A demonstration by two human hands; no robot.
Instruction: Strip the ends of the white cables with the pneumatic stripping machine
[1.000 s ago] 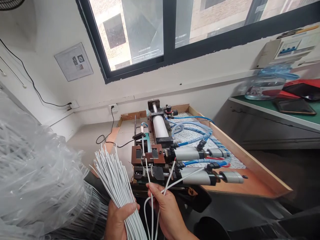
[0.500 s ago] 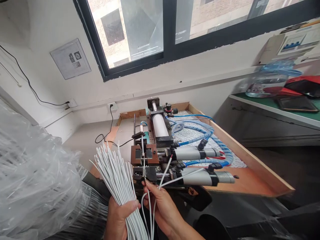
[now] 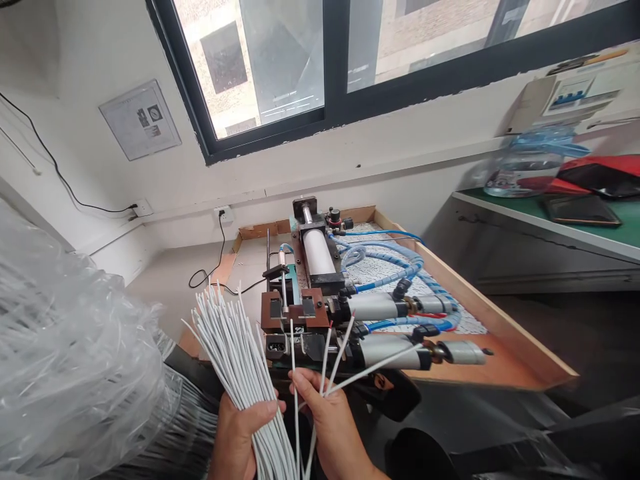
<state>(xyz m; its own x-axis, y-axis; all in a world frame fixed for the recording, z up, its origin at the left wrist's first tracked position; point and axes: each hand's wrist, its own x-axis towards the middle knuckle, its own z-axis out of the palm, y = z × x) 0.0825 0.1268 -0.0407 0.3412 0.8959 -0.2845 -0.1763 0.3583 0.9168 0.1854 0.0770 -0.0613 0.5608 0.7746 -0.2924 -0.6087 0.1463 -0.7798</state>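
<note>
A thick bundle of white cables (image 3: pixel 235 360) fills my left hand (image 3: pixel 243 427), whose thumb and fingers wrap round it. My right hand (image 3: pixel 330 417) pinches a single white cable (image 3: pixel 293 350) between thumb and forefinger, its tip pointing up at the machine's jaws. Several more white cables (image 3: pixel 345 350) fan out from the same hand, and at least two show reddish ends. Just beyond the fingers stands a pneumatic machine (image 3: pixel 317 253) with brown upper jaws (image 3: pixel 295 310) and dark lower jaws (image 3: pixel 293 347), parted. The single cable's tip is in front of them.
Clear plastic wrapping (image 3: pixel 75 347) over more cables bulges at the left. Blue air hoses (image 3: pixel 395 263) coil inside the wooden-edged tray (image 3: pixel 505 310). On the right, a green shelf (image 3: pixel 615 227) carries a plastic jug (image 3: pixel 525 167) and a dark flat object (image 3: pixel 580 210).
The jaws have parted and their right-hand cylinders' rods have shifted. My right hand has drawn the single cable slightly back out of the jaws; another red-tipped cable now shows beside it.
</note>
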